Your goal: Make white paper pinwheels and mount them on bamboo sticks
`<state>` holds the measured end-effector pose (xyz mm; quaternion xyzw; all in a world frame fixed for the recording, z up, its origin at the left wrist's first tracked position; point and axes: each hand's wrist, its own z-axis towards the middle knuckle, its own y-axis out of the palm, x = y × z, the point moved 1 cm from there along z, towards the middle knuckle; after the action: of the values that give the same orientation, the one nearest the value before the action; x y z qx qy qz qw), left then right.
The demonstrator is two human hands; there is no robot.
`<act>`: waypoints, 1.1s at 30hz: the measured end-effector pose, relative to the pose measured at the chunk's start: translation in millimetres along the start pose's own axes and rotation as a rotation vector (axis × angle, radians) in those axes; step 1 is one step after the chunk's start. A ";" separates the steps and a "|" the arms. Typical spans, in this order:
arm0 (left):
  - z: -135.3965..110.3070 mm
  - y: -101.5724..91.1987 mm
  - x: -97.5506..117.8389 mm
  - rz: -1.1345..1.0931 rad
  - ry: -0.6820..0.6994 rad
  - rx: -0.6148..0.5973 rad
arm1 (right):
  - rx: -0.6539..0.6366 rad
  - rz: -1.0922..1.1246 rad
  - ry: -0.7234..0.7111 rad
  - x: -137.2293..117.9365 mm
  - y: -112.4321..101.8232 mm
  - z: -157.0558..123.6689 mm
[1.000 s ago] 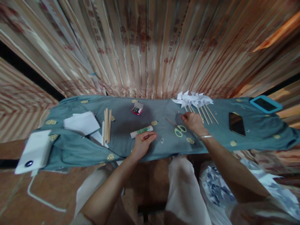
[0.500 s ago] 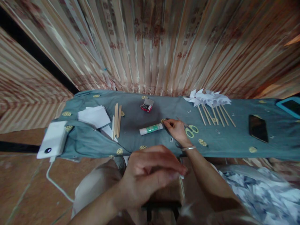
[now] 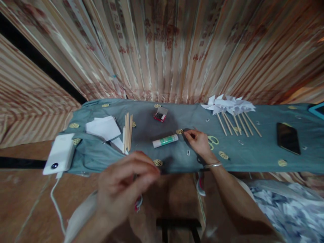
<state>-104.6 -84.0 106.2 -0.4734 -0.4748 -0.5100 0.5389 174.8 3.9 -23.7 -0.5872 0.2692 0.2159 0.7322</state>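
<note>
My left hand (image 3: pixel 126 185) is raised in front of the table's near edge, close to the camera. Its thumb and fingers are closed together; anything between them is hidden. My right hand (image 3: pixel 199 143) rests low over the cloth, thumb and forefinger pinched, and whatever they hold is too small to make out. Left of those fingertips lies a white and green glue stick (image 3: pixel 165 140). The scissors (image 3: pixel 213 141), with light green handles, are partly hidden behind my right hand. Beyond the glue stick sits a small open red box (image 3: pixel 160 115) of dark little pieces.
Sheets of white paper (image 3: pixel 103 128) and several wooden sticks (image 3: pixel 128 131) lie left on the grey-green cloth (image 3: pixel 144 128). Paper pinwheels (image 3: pixel 230 105) on sticks are at the back right, near a phone (image 3: pixel 288 138). A white power bank (image 3: pixel 59 153) with a cable is at the left edge.
My left hand has moved left and stays closed. My right hand remains pinched near the scissors, over the cloth. The view has shifted slightly.
</note>
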 end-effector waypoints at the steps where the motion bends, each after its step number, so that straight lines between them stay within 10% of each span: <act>1: 12.4 -4.1 -5.2 0.095 0.066 0.017 | -0.006 -0.002 -0.004 0.5 -0.6 -0.3; 7: 87.5 -71.9 -82.1 0.635 0.272 0.210 | -0.026 -0.017 0.009 0.1 -4.2 0.2; 13: 103.2 -126.8 -137.5 0.944 0.235 0.151 | -0.051 0.013 -0.030 1.0 -0.5 -1.1; 33: 101.5 -144.3 -137.0 0.919 0.045 0.307 | -0.086 0.097 -0.034 8.3 1.1 -3.7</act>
<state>-255.7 26.1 -16.0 -0.5379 -0.2744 -0.1535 0.7821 179.9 0.6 -30.5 -0.6005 0.2753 0.2722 0.6996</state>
